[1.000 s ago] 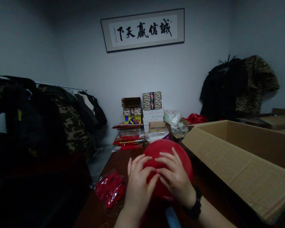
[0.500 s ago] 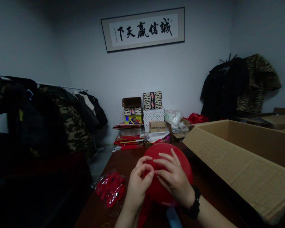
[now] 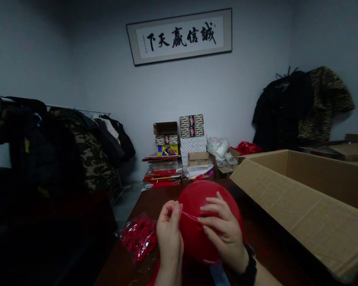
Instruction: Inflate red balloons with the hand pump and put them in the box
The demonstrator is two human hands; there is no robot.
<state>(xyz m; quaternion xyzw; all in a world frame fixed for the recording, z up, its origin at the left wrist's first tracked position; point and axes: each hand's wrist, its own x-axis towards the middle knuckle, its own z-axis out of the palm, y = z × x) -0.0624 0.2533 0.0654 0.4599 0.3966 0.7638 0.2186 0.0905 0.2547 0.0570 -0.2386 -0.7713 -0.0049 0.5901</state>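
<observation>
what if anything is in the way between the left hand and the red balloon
Nothing visible stands in the way: only the thin pink strand, pinched in the left hand, stretches in front of the red balloon toward the right hand.

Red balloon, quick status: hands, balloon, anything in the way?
Left hand pinching taut pink strand; right hand at its other end. Red balloon behind strand. Bagged red bundle left, open carton right; neither blocking.

Room to pass lies over the far-left corner of the desk (image 3: 159,197), beyond the plastic bag (image 3: 139,238) near its left edge; the red balloon (image 3: 195,240) blocks the middle, the carton (image 3: 295,202) apparently the dim right edge.
</observation>
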